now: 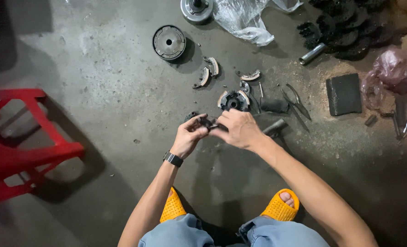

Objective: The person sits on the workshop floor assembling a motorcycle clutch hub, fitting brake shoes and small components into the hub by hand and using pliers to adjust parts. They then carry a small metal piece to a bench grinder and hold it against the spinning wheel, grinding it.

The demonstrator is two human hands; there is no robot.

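Observation:
My left hand (189, 136) and my right hand (239, 129) meet over the concrete floor, both pinching a small dark metal part (209, 123) between their fingertips. A black watch sits on my left wrist. Just beyond my hands lies a round clutch assembly (233, 100) with pale curved shoes on it. Two loose clutch shoes (208, 72) lie farther out, and a third shoe (250, 75) to their right. A round dark clutch drum (168, 42) lies at the back.
A red plastic stool (16, 142) stands at the left. Pliers (296, 103), a metal tube (312, 53), a black block (344, 93), plastic bags (245, 18) and dark greasy parts (345, 25) lie at the back right. My orange sandals (281, 206) rest near the bottom edge.

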